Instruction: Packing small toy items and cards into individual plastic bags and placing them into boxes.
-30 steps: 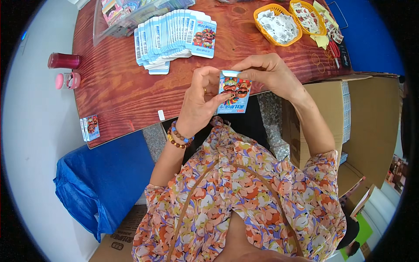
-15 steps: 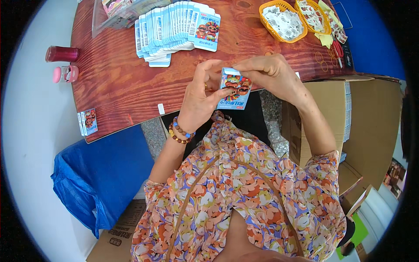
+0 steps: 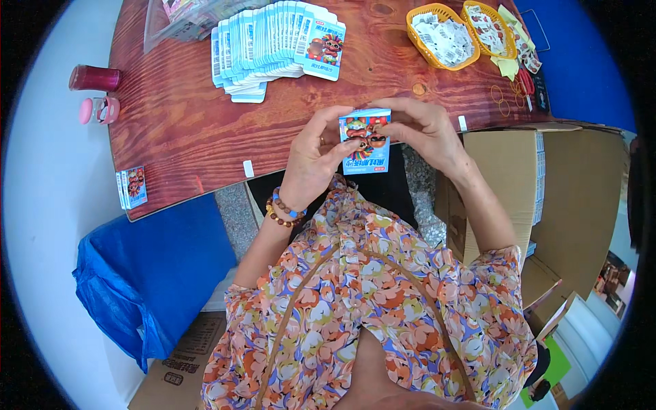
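Note:
Both my hands hold a small light-blue packet [image 3: 365, 142] with a cartoon picture, just over the near edge of the red-brown wooden table [image 3: 184, 130]. My left hand [image 3: 316, 158] grips its left side with the thumb across the front. My right hand [image 3: 424, 130] pinches its top right corner. A fanned row of the same blue packets [image 3: 273, 42] lies flat on the table beyond my hands.
Two yellow baskets [image 3: 443, 35] of small white sachets stand at the far right, with scissors and rubber bands [image 3: 509, 96] beside them. A red jar [image 3: 94, 78] and pink bottle sit at the left edge, a small packet stack [image 3: 132, 187] at the near corner. Open cardboard box [image 3: 540, 184] right; blue bag [image 3: 143, 273] left.
The packet stays in both hands above the table edge. My fingers have shifted slightly on its top edge; nothing on the table has moved.

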A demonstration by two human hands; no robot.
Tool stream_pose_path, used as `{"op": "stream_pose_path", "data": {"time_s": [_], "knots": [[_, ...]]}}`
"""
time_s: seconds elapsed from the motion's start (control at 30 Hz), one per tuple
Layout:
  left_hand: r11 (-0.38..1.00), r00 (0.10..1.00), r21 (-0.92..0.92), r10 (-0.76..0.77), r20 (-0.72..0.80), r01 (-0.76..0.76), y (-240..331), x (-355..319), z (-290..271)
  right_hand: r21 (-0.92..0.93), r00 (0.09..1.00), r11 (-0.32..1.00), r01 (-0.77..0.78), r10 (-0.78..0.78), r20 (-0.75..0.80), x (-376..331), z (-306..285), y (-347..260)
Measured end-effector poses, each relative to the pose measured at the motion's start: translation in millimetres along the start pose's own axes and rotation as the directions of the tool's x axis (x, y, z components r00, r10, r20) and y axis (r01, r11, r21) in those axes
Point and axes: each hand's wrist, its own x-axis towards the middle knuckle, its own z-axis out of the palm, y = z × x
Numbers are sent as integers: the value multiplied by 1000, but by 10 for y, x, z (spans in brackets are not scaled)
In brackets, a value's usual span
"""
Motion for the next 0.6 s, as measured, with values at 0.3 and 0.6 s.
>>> {"op": "stream_pose_path", "data": {"time_s": [0.3, 0.6], "knots": [[998, 992, 31, 56, 112, -60, -69, -12, -129, -71, 949, 955, 288, -274, 157, 131, -49, 10], [918, 978, 361, 199, -62, -163, 87, -262, -425, -207, 918, 915, 346, -284, 277, 288, 245, -55]]}}
